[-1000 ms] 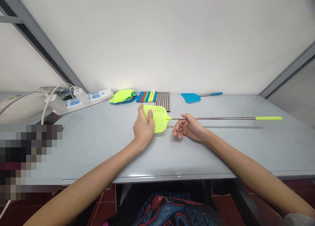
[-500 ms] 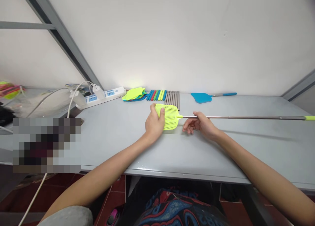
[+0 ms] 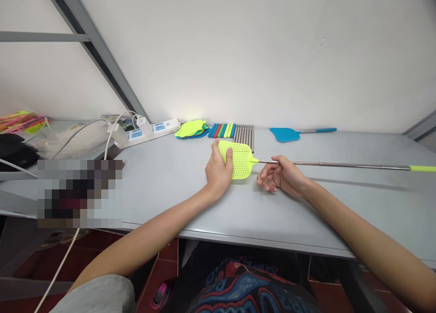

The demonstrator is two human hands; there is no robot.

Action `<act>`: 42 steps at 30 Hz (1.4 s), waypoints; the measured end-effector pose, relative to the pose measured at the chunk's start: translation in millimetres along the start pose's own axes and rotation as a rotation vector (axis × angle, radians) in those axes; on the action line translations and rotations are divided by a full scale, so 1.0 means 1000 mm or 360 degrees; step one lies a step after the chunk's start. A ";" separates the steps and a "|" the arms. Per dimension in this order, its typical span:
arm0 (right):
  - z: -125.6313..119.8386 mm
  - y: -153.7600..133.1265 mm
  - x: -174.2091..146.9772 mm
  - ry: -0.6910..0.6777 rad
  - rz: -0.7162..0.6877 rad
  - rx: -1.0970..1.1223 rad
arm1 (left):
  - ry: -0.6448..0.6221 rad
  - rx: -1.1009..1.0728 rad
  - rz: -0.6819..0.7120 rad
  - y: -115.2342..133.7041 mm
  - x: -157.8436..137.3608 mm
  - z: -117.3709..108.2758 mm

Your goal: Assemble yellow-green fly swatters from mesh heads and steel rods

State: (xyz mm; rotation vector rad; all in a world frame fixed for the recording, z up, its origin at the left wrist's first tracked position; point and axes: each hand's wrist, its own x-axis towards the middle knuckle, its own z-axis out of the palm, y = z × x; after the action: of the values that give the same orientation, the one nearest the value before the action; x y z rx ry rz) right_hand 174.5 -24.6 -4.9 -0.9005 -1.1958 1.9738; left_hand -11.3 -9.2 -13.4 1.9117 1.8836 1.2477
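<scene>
A yellow-green fly swatter (image 3: 242, 162) with a perforated head is stretched out sideways above the table. My left hand (image 3: 219, 171) grips the left edge of its head, thumb on the near face. Further right, my right hand (image 3: 284, 176) holds the thin metal rod (image 3: 344, 165) close to the head, the thumb laid along it and the other fingers loosely curled below. The yellow-green handle (image 3: 422, 169) reaches the right edge of the view. Behind lie a row of metal rods (image 3: 244, 137), several coloured handles (image 3: 222, 131) and a stack of swatter heads (image 3: 191, 129).
A blue fly swatter (image 3: 285, 134) lies by the wall at the back. To the left are a white power strip (image 3: 163, 128) with cables, plastic bags (image 3: 76, 140) and a blurred-out patch. The grey table's front edge (image 3: 265, 245) runs just before my body.
The whole view has shifted a little, so the table's things appear further right. My hands keep nearly the same hold on the swatter.
</scene>
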 end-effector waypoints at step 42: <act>0.016 0.007 0.002 -0.0124 0.0029 0.0082 | -0.0033 -0.0055 0.0023 0.005 -0.010 0.003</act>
State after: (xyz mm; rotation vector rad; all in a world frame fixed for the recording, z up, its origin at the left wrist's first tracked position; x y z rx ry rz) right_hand 159.4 -32.9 -6.2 -0.8181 -1.1780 2.0613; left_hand -3.9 -17.4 -16.0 1.9170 1.8291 1.2515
